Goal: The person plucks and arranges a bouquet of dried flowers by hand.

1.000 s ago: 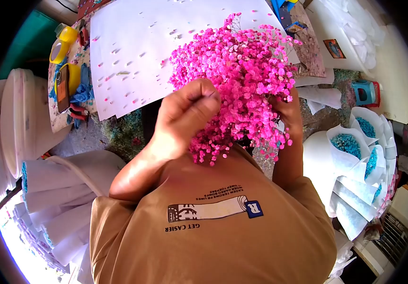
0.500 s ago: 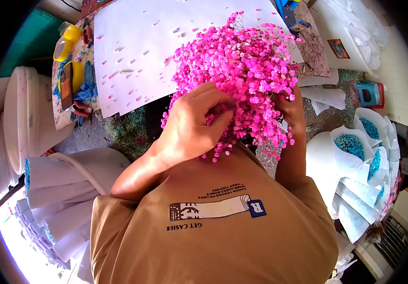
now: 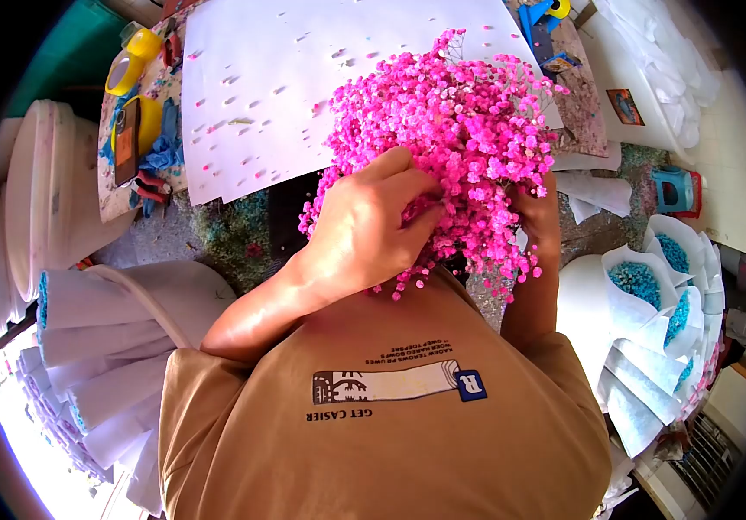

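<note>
A full bunch of pink baby's breath (image 3: 442,113) is held up in front of my chest, its small blossoms spreading over the near edge of the white sheets. My left hand (image 3: 380,217) is at its left front side, thumb and fingertips closed in a pinch among the blossoms. Which sprig lies between those fingertips is hard to see. At the right side of the bunch, my right hand (image 3: 539,208) is curled around it from below. Blossoms cover most of its fingers, and the stems are hidden.
White paper sheets (image 3: 252,95) scattered with fallen blossoms lie on the table. At its left are a phone (image 3: 127,143), yellow tape rolls (image 3: 123,74) and red-handled cutters (image 3: 151,186). White-wrapped blue bouquets (image 3: 637,282) stand right; more wrapped bundles (image 3: 130,312) stand left. A blue stool (image 3: 673,189) is beyond.
The camera view has shifted slightly. Both hands remain at the pink bunch, and my left hand's pinch has moved only a little among the blossoms.
</note>
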Available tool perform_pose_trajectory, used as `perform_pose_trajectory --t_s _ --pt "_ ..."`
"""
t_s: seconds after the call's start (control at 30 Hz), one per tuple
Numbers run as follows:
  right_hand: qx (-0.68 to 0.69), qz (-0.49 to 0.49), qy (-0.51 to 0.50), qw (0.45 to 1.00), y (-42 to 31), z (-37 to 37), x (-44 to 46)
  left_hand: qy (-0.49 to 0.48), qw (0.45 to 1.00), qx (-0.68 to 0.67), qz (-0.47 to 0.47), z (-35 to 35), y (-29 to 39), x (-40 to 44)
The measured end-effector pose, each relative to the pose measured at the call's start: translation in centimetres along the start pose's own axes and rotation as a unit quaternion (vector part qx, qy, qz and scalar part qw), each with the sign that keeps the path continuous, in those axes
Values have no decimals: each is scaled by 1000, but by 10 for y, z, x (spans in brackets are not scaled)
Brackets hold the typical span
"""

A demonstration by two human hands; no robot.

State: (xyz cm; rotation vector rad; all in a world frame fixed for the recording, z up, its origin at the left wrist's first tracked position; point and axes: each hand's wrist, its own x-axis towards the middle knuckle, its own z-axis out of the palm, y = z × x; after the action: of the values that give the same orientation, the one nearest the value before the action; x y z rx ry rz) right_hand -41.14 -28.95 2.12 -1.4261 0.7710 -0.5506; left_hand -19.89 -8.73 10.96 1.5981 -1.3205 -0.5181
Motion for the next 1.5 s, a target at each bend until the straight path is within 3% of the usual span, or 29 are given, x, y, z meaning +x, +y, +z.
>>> perform_pose_trajectory --t_s 0.13,0.2,0.23,0.3,0.33,0.43,0.57,0.6,0.7,0.93,1.17,1.27,1.33,1.37,1.43,1.5 --pt "-8 8 14 1000 2 -1 0 3 1000 -15 22 1 -1 0" --pt "-36 -8 10 999 -7 4 -1 9 990 -137 -42 -2 -2 -4" --pt "-61 -27 -1 998 -11 7 -2 6 969 -226 -98 -4 0 -5" --pt "-68 -17 22 997 -13 9 -5 -21 878 -426 -216 -17 -1 -2" --pt "-56 -26 8 998 -8 8 -2 -57 842 -496 -203 -24 1 0" --pt "-56 -42 3 998 -6 10 -3 -143 850 -459 -217 -31 24 3" --pt "-64 -41 3 997 -1 11 -3 -218 940 -263 4 -2 42 9" --pt "-64 -44 -5 997 0 11 -4 -220 940 -261 5 5 44 10" --pt "-70 -70 -15 995 8 9 -4 -20 997 -7 77 25 38 11" --pt "-114 -97 -32 988 1 16 -5 39 984 158 68 25 26 18" --pt "-144 -112 -28 983 7 15 -8 24 976 200 82 31 21 22" --pt "-119 -110 -35 986 6 17 -8 20 987 118 105 27 20 20" --pt "-102 -108 -34 988 1 19 -7 5 998 -53 21 18 30 14" --pt "-112 -107 -39 987 -2 20 -8 0 998 -54 20 10 33 14" --pt "-120 -106 -44 986 0 21 -8 -111 974 -188 -58 -4 37 12" --pt "-76 -107 -55 990 4 22 -6 -76 996 -41 36 10 42 9"
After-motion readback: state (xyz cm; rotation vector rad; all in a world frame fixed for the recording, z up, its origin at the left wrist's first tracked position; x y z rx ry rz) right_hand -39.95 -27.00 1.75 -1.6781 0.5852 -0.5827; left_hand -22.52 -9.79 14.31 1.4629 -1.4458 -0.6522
